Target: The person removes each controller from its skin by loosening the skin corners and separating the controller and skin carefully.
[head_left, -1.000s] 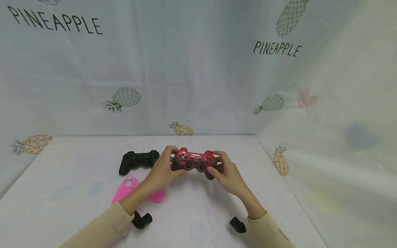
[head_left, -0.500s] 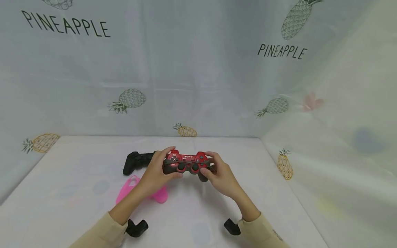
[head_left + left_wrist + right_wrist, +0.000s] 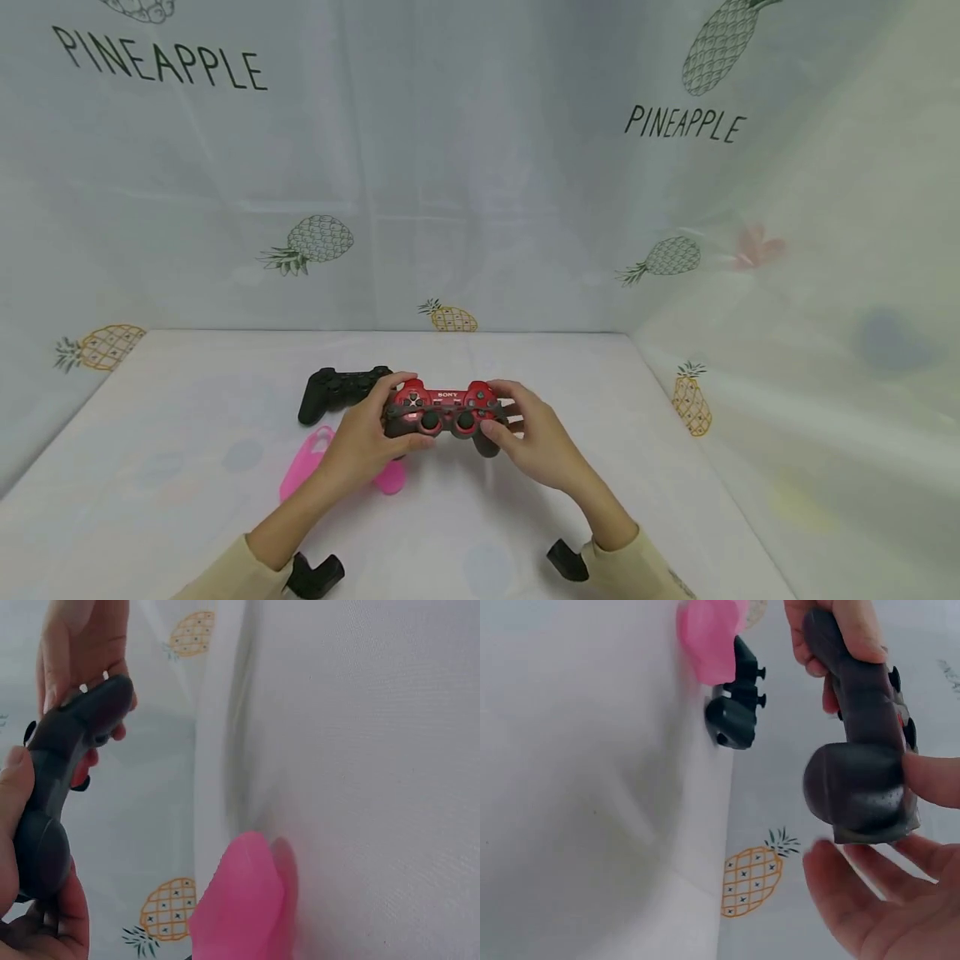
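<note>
A red game controller (image 3: 448,398) with a Sony mark is held up over the table in both hands. A dark layer with a visible edge covers its lower part and handles; its underside (image 3: 52,776) looks black in the left wrist view. My left hand (image 3: 366,437) grips the left end, thumb along the front edge. My right hand (image 3: 543,442) pinches the right end, thumb (image 3: 937,780) on top and fingers spread below. Behind the left hand lies a black game controller (image 3: 333,390), partly hidden. A pink, soft-looking controller-shaped cover (image 3: 306,460) lies under the left forearm.
The white-covered table (image 3: 187,500) meets a pineapple-print curtain (image 3: 480,167) at the back and right. A black wrist piece sits at each sleeve, the left one (image 3: 318,575) and the right one (image 3: 567,560).
Both hands have carried the red controller a little left and nearer to me. The view has shifted slightly. The black controller and pink cover stay in place on the table.
</note>
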